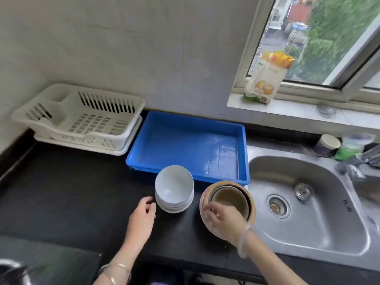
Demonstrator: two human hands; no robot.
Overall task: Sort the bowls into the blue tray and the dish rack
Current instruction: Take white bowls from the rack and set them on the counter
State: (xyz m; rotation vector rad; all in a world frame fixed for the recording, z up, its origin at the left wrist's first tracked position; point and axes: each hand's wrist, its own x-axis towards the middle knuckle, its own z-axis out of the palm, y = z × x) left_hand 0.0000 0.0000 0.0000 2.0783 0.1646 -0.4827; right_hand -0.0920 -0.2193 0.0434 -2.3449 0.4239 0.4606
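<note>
A stack of white bowls (174, 189) stands on the black counter, just in front of the blue tray (189, 140). To its right stands a stack of tan, patterned bowls (232, 199). My right hand (223, 220) grips the near rim of the tan stack, fingers curled over the edge. My left hand (143, 218) hovers beside the white stack with fingers loosely bent, holding nothing. The cream dish rack (80, 118) sits at the back left and holds nothing; nor does the blue tray.
A steel sink (304, 202) lies right of the tan bowls. Cups and a green bottle (347, 149) stand behind it. A food packet (265, 79) leans on the window sill. The black counter (72, 192) stretches left of the bowls.
</note>
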